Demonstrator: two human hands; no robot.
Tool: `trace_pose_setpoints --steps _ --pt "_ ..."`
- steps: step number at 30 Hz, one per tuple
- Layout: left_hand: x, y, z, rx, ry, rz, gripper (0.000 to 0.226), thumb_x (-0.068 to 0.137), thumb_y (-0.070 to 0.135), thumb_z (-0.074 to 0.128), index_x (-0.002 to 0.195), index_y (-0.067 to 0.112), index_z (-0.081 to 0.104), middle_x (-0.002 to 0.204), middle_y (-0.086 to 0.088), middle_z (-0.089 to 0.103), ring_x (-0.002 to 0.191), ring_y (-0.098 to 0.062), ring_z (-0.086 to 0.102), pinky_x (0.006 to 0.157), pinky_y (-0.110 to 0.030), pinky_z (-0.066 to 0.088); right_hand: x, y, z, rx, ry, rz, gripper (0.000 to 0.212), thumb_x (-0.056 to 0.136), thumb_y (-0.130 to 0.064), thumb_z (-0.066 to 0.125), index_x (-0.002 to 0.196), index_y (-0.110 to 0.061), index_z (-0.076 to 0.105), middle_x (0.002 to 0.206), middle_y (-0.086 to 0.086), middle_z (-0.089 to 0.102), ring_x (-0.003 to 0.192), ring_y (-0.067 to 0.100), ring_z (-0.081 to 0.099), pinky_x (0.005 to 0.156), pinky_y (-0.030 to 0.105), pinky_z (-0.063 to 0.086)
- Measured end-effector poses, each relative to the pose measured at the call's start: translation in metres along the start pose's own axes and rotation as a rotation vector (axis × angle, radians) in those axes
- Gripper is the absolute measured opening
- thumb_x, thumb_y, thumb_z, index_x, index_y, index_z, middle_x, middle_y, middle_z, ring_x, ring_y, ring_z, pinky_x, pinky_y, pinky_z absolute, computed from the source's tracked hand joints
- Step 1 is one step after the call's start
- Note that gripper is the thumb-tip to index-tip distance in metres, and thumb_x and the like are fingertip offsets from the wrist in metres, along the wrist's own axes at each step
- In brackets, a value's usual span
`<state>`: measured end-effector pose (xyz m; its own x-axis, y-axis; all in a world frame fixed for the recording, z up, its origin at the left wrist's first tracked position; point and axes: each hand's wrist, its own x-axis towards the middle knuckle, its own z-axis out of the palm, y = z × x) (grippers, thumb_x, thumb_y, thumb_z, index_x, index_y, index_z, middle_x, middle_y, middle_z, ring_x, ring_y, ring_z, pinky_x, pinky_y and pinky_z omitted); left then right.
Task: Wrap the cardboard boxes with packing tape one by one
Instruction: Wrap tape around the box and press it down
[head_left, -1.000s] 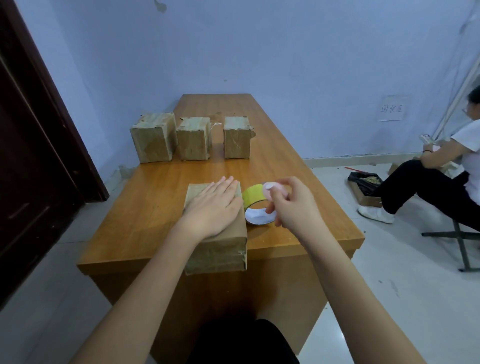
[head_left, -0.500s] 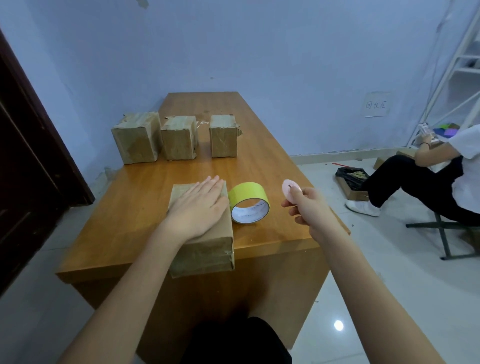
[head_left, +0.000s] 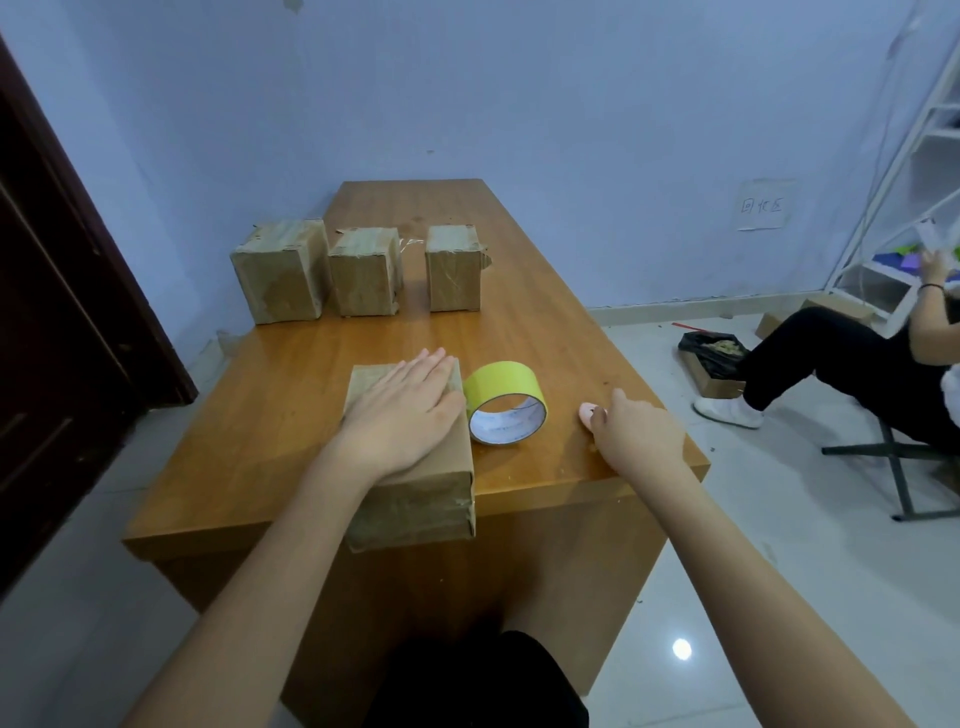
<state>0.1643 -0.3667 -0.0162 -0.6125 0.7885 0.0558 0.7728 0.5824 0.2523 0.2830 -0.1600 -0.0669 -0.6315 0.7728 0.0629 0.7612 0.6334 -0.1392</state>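
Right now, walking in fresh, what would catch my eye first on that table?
Probably the bright yellow-green tape roll, lying just right of the near cardboard box that the left hand presses flat. The right hand is at the table, its fingers on a small pink object. Three more boxes stand in a row farther back.

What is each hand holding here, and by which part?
Left hand lies flat on the near box's top, gripping nothing. Right hand pinches a small pink object at its edge.
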Motion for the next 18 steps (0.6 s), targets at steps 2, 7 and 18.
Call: trace_pose_setpoints --steps 2,7,18 --pt "0.0 0.0 0.0 -0.002 -0.001 0.002 0.053 0.1 0.038 0.017 0.15 0.023 0.008 0.157 0.008 0.003 0.142 -0.004 0.001 0.11 -0.021 -0.003 0.0 -0.001 -0.002 -0.019 0.102 -0.025 0.029 0.101 -0.035 0.032 0.087 -0.01 0.04 0.065 0.001 0.045 0.063 0.021 0.05 0.058 0.031 0.032" --pt "0.0 0.0 0.0 0.003 0.003 0.001 0.054 0.1 0.039 0.018 0.15 0.023 0.008 0.157 0.008 0.003 0.142 -0.004 0.001 0.11 -0.021 -0.003 0.005 -0.032 -0.036 0.31 0.372 -0.373 0.029 0.097 -0.033 0.043 0.105 -0.011 0.06 0.097 0.004 0.062 0.093 0.025 0.056 0.071 0.034 0.043" --pt "0.0 0.0 -0.001 -0.01 0.003 0.005 0.054 0.1 0.038 0.019 0.15 0.022 0.01 0.158 0.006 0.005 0.143 -0.006 0.002 0.116 -0.027 0.001 0.018 -0.099 -0.054 0.241 -0.33 -0.712 0.021 0.091 -0.025 0.048 0.079 -0.022 0.065 0.075 0.004 0.065 0.07 0.022 0.06 0.073 0.036 0.05"
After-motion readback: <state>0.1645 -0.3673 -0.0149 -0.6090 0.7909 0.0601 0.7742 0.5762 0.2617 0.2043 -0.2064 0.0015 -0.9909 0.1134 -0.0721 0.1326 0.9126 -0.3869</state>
